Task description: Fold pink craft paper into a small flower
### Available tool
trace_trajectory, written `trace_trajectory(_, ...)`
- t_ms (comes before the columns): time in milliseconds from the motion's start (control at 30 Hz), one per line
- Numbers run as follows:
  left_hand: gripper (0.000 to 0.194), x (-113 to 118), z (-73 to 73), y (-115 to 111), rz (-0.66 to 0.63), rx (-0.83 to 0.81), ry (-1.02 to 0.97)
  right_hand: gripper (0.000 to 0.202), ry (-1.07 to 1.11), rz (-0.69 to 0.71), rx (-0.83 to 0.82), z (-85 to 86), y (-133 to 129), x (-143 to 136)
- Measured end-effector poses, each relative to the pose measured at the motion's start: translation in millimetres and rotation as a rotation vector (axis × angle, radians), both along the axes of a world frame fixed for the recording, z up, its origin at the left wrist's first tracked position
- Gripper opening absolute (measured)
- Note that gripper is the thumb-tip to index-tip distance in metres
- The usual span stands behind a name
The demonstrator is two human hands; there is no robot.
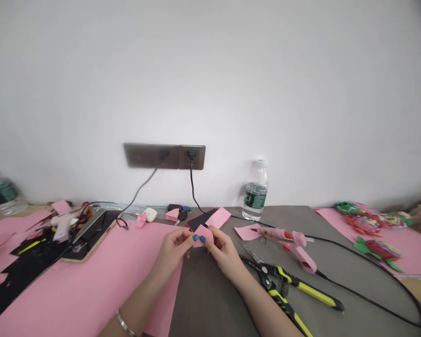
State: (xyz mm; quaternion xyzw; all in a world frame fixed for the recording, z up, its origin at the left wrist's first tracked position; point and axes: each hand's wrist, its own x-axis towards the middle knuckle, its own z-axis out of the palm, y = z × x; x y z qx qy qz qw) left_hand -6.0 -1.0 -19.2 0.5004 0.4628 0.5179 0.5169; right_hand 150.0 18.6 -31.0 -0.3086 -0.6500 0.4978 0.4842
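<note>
Between my two hands is a small piece of pink paper (204, 232), pinched from both sides with its corner pointing up. My left hand (177, 247) grips its left edge, thumb in front. On the other edge my right hand (221, 248) has its thumb pressed to the paper; the fingers behind are partly hidden. Just beyond lies a dark phone with a red edge (196, 221), with a pink paper strip (219, 217) on top. A pink glue gun (284, 236) rests right of my right hand, its nozzle over another pink paper piece (245, 232).
Yellow-black pliers (305, 286) lie beside my right forearm. The glue gun's black cord (382, 262) loops at right. A water bottle (255, 192) stands by the wall. Paper flowers (379, 250) lie far right. A large pink sheet (101, 281) and a phone (91, 236) are at left.
</note>
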Motion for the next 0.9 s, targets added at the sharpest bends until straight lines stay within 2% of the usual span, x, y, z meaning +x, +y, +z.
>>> trace_trajectory(200,0.033,0.1,4.0,-2.9,0.001,0.064,0.095,0.037,-0.069,0.025,0.02,1.3,-2.2,1.5)
trace_trajectory(400,0.032,2.4,-0.4,-1.4,-0.06,0.051,0.076,0.043,-0.054,0.04,0.016,-1.7,-1.1,1.0)
trace_trajectory(567,0.035,1.8,-0.8,-1.9,-0.028,0.066,0.08,0.045,-0.105,0.026,0.007,-4.6,-0.2,0.4)
trace_trajectory(733,0.036,1.5,-0.5,-1.4,-0.161,0.024,0.047,0.049,-0.114,0.063,-0.023,-4.8,-1.7,-0.2)
trace_trajectory(900,0.043,1.6,-0.9,-0.9,-0.083,0.014,0.034,0.052,-0.166,-0.023,0.008,-3.3,-1.3,-0.4)
